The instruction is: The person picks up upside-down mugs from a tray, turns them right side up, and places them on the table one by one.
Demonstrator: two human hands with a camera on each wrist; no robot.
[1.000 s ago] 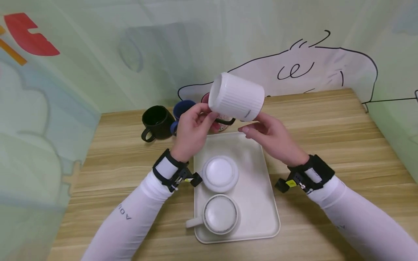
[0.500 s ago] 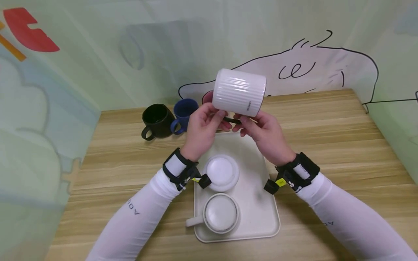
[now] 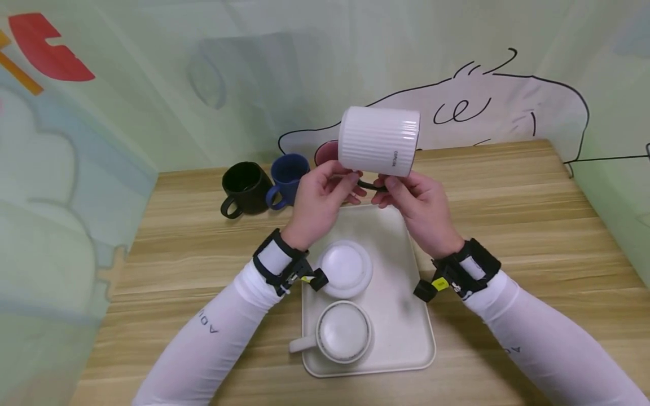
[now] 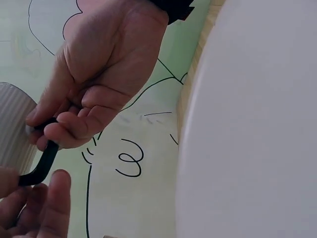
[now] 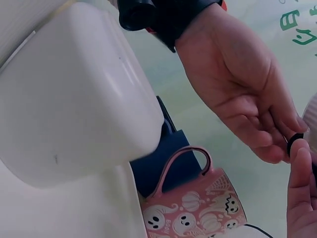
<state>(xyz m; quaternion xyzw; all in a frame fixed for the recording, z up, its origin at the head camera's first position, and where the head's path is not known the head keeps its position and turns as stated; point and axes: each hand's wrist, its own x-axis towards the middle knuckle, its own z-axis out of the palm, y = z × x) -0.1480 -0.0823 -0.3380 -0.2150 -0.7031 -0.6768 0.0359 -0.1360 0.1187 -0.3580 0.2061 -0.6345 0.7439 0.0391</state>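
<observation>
A white ribbed mug (image 3: 378, 138) with small dark lettering is held sideways in the air above the tray's far end, its black handle (image 3: 372, 185) hanging underneath. My left hand (image 3: 321, 197) pinches one end of that handle between thumb and fingers. At the other end, my right hand (image 3: 420, 208) grips it just under the mug's lettered side. The left wrist view shows the ribbed wall (image 4: 12, 124) of the mug beside both hands. In the right wrist view the mug is mostly cut off at the edge.
On the beige tray (image 3: 401, 338) stand a round white piece (image 3: 345, 268) and a white mug (image 3: 343, 332), its handle over the left rim. Behind, on the wooden table (image 3: 508, 225), are a black mug (image 3: 246, 192), a blue mug (image 3: 288, 175) and a pink ghost-patterned mug (image 5: 198, 208).
The white mug has turned from tilted to nearly level and shifted slightly right. My right hand has moved inward from the mug's end to its handle; my left hand has shifted slightly right.
</observation>
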